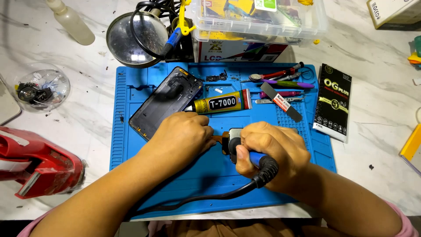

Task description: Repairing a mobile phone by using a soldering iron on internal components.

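Surface: a white marble-patterned surface is carrying a blue repair mat in the middle, with clutter lying all around it.
Far left: a red tape dispenser is lying at the left edge, and above it a clear round dish is holding small dark parts; a pale plastic bottle is lying at the top left corner.
Top middle: a round magnifier lamp is sitting just above the mat's upper edge, beside a clear plastic storage box packed with colourful packets.
On the mat, upper part: a dark phone back housing is lying tilted, with a yellow and black glue tube just to its right, nozzle pointing at the housing.
Left hand: the left hand is resting knuckles-up on the mat, its fingers curled down and pressing on a small part with an orange flex strip; how exactly they are pinching it is hidden.
Right hand: the right hand is closing its fingers firmly around a blue-handled corded tool, likely a soldering iron, whose tip is hidden at the small part between the two hands; its black cable is running left across the mat's lower edge.
Right side: spudgers and screwdrivers are lying in the mat's upper right, and a black packet is lying just off the mat's right edge.
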